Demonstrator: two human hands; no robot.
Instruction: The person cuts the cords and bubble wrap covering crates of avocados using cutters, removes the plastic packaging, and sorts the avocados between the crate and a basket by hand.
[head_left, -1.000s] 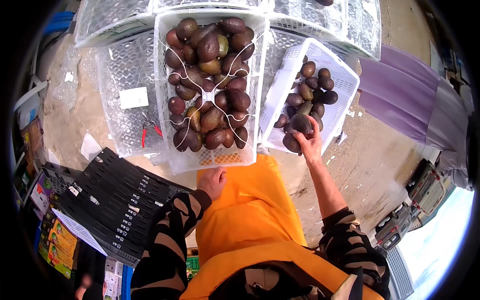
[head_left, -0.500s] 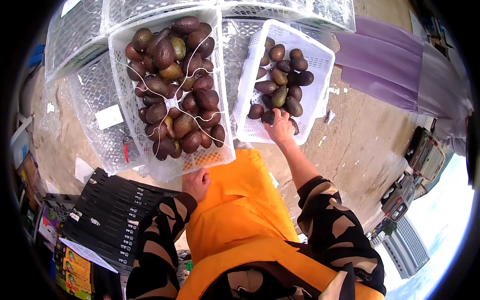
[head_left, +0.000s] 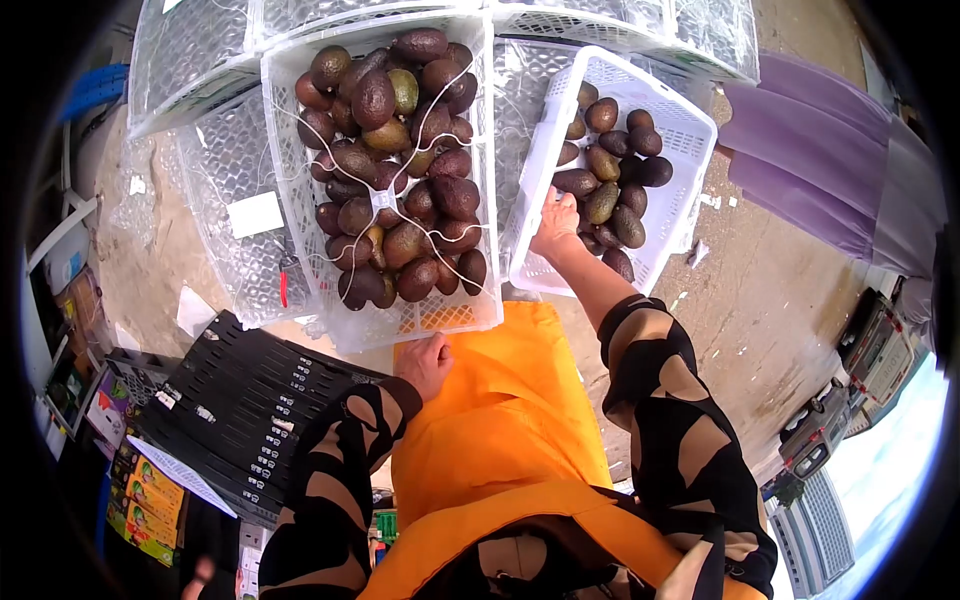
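Dark avocados [head_left: 404, 243] fill a large white crate [head_left: 487, 170], with white cords crossing over them. To its right, a smaller white basket [head_left: 690, 135] holds several loose avocados [head_left: 602, 203]. My right hand [head_left: 556, 222] reaches inside the basket's left side, beside the avocados; its fingers are curled and bent down, and their tips and anything in them are hidden. Just below the crate's near edge, my left hand [head_left: 427, 363] rests against the orange apron [head_left: 490, 400], curled into a fist with nothing seen in it.
Lidded clear crates [head_left: 600, 15] run along the back. At left lie a white card [head_left: 256, 214], red-handled pliers [head_left: 284, 285] and black slotted crates [head_left: 240, 400]. Purple cloth [head_left: 810, 150] hangs at right above the dirt ground [head_left: 740, 300]. Parked vehicles [head_left: 815, 430] stand lower right.
My right hand has moved from the avocados at the basket's near end to its left side. The avocados near that end have shifted. My left hand stays by the crate, and the view has swung.
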